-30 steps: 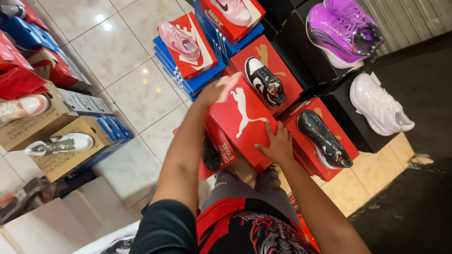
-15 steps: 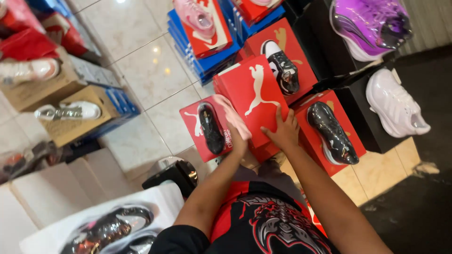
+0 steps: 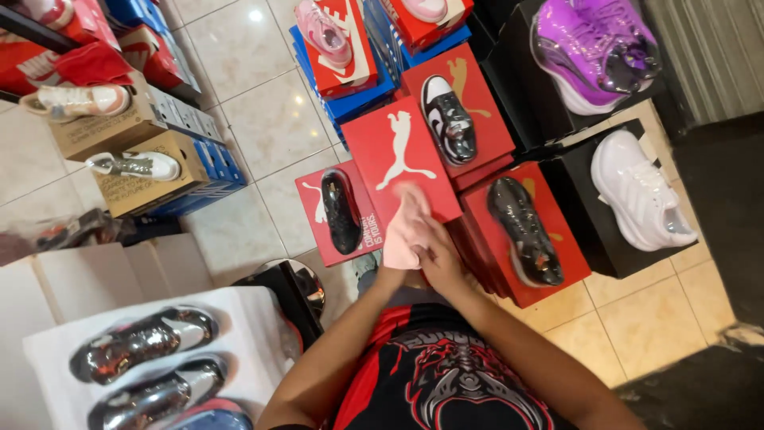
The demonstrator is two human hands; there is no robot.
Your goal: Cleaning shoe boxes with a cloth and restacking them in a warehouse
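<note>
Head view: left hand [image 3: 404, 231], fingers pressed together, lies flat on the red box [image 3: 400, 159] at frame centre; right hand [image 3: 440, 256] touches beside it, grip unclear.

1. A purple shoe [image 3: 593, 49] on a black box sits upper right;
2. a white shoe [image 3: 641, 191] lies below it;
3. brown cardboard boxes [image 3: 135, 139] at left carry pale shoes;
4. silvery shoes [image 3: 143, 342] lie lower left.

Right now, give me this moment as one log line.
left hand: flat on red shoe box | right hand: at box's near edge | black shoe: on smaller red box beside
</note>
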